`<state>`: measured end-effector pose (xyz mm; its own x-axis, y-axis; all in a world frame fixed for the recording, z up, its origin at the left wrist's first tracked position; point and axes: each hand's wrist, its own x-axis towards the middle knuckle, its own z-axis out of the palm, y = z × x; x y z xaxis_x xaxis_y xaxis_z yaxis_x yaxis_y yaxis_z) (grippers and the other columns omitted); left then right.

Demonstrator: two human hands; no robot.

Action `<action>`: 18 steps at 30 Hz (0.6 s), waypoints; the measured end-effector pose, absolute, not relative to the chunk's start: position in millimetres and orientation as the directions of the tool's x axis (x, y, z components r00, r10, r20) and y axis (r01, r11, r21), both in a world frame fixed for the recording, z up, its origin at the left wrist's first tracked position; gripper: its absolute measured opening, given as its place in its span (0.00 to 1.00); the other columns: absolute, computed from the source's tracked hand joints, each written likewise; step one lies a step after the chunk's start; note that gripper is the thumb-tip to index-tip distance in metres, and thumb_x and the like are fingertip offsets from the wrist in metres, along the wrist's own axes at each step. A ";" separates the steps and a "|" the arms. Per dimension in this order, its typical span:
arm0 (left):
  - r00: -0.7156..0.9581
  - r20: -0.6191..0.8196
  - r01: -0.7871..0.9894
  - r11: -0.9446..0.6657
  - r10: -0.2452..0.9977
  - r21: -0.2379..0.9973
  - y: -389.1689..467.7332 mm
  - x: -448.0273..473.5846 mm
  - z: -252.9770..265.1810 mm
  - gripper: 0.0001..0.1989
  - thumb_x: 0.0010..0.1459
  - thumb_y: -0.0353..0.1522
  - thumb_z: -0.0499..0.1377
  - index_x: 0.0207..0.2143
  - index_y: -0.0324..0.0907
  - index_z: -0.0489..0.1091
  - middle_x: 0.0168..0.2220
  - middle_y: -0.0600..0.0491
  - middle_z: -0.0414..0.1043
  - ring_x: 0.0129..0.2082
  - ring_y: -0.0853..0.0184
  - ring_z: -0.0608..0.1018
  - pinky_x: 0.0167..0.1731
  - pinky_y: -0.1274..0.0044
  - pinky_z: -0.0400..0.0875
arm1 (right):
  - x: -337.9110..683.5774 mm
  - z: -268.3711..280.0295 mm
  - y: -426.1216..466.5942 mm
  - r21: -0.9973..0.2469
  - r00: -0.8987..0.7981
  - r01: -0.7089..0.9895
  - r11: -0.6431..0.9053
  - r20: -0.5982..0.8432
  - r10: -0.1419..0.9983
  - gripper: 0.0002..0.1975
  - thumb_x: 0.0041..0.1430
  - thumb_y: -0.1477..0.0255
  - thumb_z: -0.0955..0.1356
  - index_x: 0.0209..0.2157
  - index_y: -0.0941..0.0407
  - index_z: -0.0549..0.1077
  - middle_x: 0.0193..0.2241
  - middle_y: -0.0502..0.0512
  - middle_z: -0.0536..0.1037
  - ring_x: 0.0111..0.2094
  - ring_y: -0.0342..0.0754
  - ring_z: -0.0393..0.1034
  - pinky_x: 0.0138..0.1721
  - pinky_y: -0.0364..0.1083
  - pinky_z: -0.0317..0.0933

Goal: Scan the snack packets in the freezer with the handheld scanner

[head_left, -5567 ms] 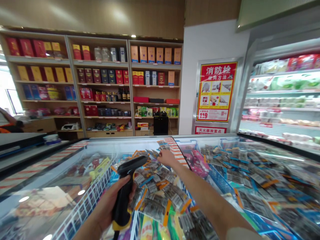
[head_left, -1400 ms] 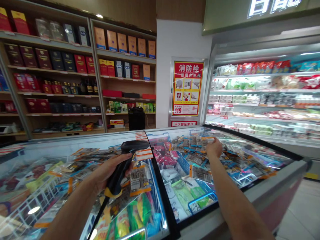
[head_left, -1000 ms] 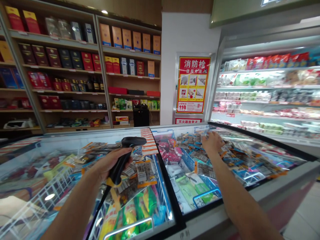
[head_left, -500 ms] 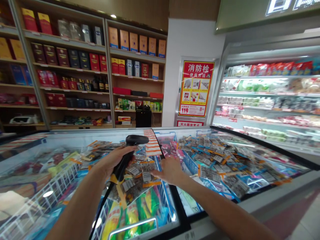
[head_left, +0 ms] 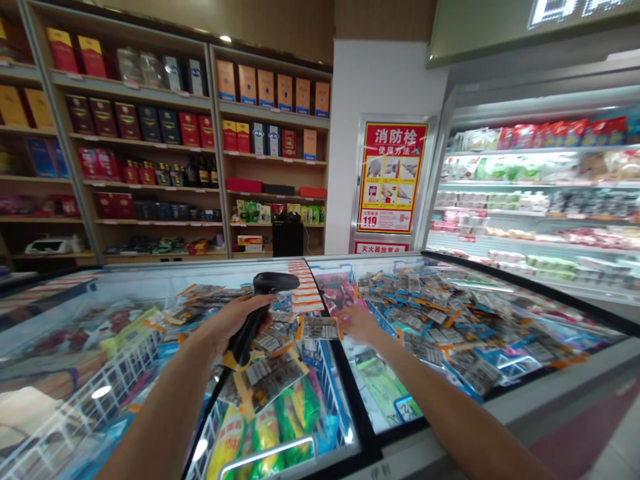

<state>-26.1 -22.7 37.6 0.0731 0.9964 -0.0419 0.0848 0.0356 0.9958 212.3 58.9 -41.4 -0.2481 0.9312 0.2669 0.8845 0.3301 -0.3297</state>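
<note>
My left hand (head_left: 239,327) is wrapped round the grip of a black barcode scanner (head_left: 273,283), whose head points right. A cable runs down from its handle. In my right hand (head_left: 361,323) the fingertips pinch the right end of a small snack packet (head_left: 320,328) with orange edges and a barcode label. The packet lies level above the dark bar between the freezer's glass lids, just right of and below the scanner head. More such packets (head_left: 270,373) lie on the glass under the scanner, and a larger heap of packets (head_left: 435,307) spreads over the right lid.
Under the glass of the chest freezer (head_left: 400,445) are white wire baskets (head_left: 100,380) and green-yellow bags (head_left: 265,427). An orange-striped paper (head_left: 306,287) lies at the back. Shelves of boxes (head_left: 160,123) and a lit cooler (head_left: 540,200) stand behind.
My right hand has lifted a packet from the left heap and moved slightly right with it. The scanner in my left hand has hardly moved.
</note>
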 end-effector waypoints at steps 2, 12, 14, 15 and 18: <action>0.075 -0.053 0.091 0.046 0.996 0.995 -22.9 -24.5 37.1 0.17 0.39 0.43 0.60 0.19 0.37 0.65 0.16 0.53 0.68 0.15 0.73 0.67 0.16 0.81 0.61 | 220.8 -42.1 65.1 -0.339 -0.202 0.894 0.293 0.279 0.939 0.18 0.54 0.61 0.59 0.35 0.57 0.74 0.36 0.59 0.75 0.40 0.51 0.67 0.38 0.46 0.58; 0.131 -0.076 0.070 0.067 0.988 0.995 -23.1 -16.3 34.0 0.14 0.43 0.41 0.59 0.22 0.38 0.65 0.17 0.54 0.68 0.15 0.73 0.67 0.15 0.82 0.59 | 212.8 -47.4 71.7 -0.739 -0.047 0.607 0.291 0.333 0.942 0.08 0.44 0.67 0.67 0.21 0.59 0.69 0.16 0.51 0.70 0.20 0.44 0.65 0.23 0.42 0.56; 0.166 -0.074 0.073 0.063 0.983 0.995 -23.3 -14.6 33.5 0.14 0.44 0.41 0.58 0.21 0.38 0.64 0.16 0.54 0.67 0.14 0.74 0.67 0.14 0.82 0.59 | 227.3 -36.1 76.8 -0.781 0.048 0.546 0.303 0.391 0.919 0.09 0.48 0.69 0.63 0.27 0.60 0.70 0.20 0.53 0.73 0.21 0.44 0.66 0.23 0.42 0.57; 0.176 -0.078 0.073 0.066 0.981 0.995 -23.7 -13.5 33.7 0.15 0.44 0.41 0.58 0.20 0.37 0.64 0.16 0.54 0.67 0.14 0.74 0.66 0.15 0.82 0.59 | 235.2 -30.2 78.9 -0.794 0.091 0.521 0.313 0.416 0.905 0.10 0.49 0.69 0.62 0.29 0.60 0.71 0.22 0.55 0.73 0.23 0.45 0.66 0.23 0.43 0.58; 0.195 -0.092 0.062 0.081 0.977 0.995 -25.5 -9.3 34.8 0.14 0.44 0.41 0.58 0.20 0.37 0.64 0.16 0.54 0.66 0.14 0.74 0.66 0.15 0.82 0.59 | 251.4 -19.6 81.8 -0.798 0.128 0.477 0.367 0.476 0.870 0.10 0.47 0.68 0.64 0.29 0.59 0.72 0.23 0.55 0.74 0.27 0.48 0.67 0.26 0.45 0.58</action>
